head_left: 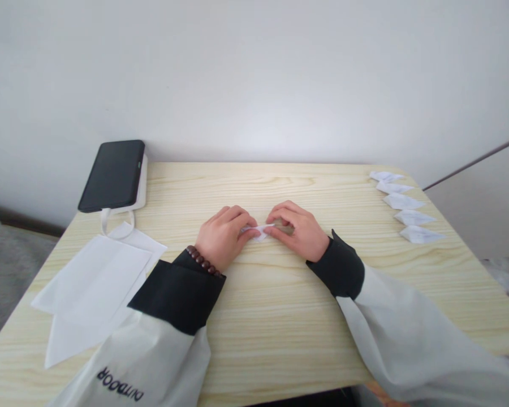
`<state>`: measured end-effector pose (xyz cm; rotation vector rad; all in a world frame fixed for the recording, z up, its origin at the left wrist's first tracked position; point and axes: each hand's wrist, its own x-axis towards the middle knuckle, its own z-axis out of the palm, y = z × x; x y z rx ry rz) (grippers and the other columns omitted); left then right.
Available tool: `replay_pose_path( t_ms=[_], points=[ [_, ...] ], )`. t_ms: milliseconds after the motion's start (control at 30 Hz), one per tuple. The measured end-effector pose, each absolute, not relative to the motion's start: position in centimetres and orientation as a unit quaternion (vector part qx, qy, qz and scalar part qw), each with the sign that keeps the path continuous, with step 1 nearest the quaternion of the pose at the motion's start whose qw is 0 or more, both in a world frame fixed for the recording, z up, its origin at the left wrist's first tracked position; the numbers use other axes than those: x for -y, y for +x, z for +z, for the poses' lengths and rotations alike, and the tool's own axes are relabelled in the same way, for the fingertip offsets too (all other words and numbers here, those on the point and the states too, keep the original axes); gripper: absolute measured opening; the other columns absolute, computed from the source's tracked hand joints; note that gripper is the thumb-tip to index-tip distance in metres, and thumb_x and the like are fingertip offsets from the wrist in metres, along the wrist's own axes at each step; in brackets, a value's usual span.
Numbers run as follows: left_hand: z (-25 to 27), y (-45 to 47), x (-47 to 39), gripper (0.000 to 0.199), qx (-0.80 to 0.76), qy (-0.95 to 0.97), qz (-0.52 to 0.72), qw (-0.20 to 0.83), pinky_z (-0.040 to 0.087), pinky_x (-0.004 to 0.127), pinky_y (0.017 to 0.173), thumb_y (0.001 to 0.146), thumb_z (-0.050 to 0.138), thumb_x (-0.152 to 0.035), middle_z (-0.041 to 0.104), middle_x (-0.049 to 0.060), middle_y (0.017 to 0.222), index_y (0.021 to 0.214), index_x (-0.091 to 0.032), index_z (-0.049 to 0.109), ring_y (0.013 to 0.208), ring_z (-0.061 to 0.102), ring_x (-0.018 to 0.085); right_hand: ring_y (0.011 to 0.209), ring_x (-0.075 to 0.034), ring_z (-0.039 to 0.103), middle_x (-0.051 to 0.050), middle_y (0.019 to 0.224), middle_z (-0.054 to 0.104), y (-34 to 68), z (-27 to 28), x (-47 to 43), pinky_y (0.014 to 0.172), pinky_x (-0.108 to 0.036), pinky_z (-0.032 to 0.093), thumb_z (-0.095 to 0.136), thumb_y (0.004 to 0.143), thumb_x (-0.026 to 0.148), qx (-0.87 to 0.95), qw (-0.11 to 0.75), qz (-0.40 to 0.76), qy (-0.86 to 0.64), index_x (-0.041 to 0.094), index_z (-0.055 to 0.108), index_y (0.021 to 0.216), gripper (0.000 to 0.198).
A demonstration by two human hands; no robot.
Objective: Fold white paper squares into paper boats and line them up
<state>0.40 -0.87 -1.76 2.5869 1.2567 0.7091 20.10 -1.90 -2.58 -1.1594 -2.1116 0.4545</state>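
A small folded piece of white paper (261, 232) is held just above or on the middle of the table, stretched between both hands. My left hand (224, 234) pinches its left end between thumb and fingers; a brown bead bracelet circles that wrist. At the other end, my right hand (297, 229) grips the paper the same way, thumb below and fingertips above. Much of the folded paper is covered by the fingers, so its full shape cannot be made out.
Several folded white paper pieces (419, 234) lie in a column along the table's right side. On the left are loose white sheets (102, 277). Behind them a black device (113, 175) rests on a white block with a white cable (104, 220). A wall (254, 79) borders the wooden table (271, 328).
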Motion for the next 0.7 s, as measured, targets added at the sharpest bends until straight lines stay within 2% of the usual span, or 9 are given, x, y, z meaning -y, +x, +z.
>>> replay_pose_path(
  t_ms=[133,267,433,567,700],
  points=[
    [-1.7,0.6,0.7,0.016,-0.407,0.861,0.265,0.149,0.045,0.029,0.075,0.085,0.053,-0.031,0.067,0.003,0.085,0.085,-0.018,0.062,0.082,0.057,0.017,0.065,-0.011,0.051,-0.001,0.075,0.06,20.1,-2.3,2.0,0.062,-0.023,0.043,0.057,0.083,0.028,0.804,0.356,0.192,-0.435,0.017,0.062,0.083,0.011],
    [-1.4,0.6,0.7,0.026,-0.459,0.816,0.282,0.209,0.045,0.024,0.062,0.083,0.055,-0.037,0.069,0.0,0.08,0.102,-0.02,0.062,0.06,0.055,0.012,0.058,-0.009,0.049,0.0,0.071,0.061,20.3,-1.9,2.2,0.056,-0.022,0.041,0.059,0.082,0.026,0.775,0.392,0.219,-0.445,0.018,0.063,0.08,0.009],
    [-1.0,0.6,0.9,0.025,-0.445,0.821,0.272,0.231,0.043,0.023,0.059,0.084,0.051,-0.038,0.069,0.001,0.074,0.086,-0.021,0.07,0.059,0.057,0.011,0.061,-0.011,0.055,-0.002,0.072,0.065,20.4,-1.8,2.3,0.059,-0.025,0.045,0.063,0.079,0.027,0.759,0.415,0.249,-0.435,0.018,0.065,0.077,0.009],
    [-0.7,0.7,0.9,0.026,-0.465,0.805,0.297,0.219,0.042,0.024,0.058,0.082,0.054,-0.039,0.07,0.001,0.072,0.082,-0.02,0.071,0.056,0.055,0.011,0.067,-0.013,0.06,-0.002,0.074,0.068,20.3,-2.2,2.0,0.064,-0.027,0.049,0.066,0.075,0.031,0.704,0.446,0.319,-0.452,0.018,0.065,0.076,0.013],
    [-0.7,0.7,0.8,0.026,-0.466,0.781,0.308,0.281,0.043,0.023,0.058,0.08,0.056,-0.04,0.071,0.0,0.071,0.082,-0.019,0.072,0.058,0.058,0.013,0.067,-0.013,0.062,-0.002,0.076,0.069,20.4,-2.5,1.7,0.064,-0.026,0.051,0.067,0.073,0.032,0.652,0.472,0.383,-0.453,0.018,0.066,0.079,0.015]
  ],
)
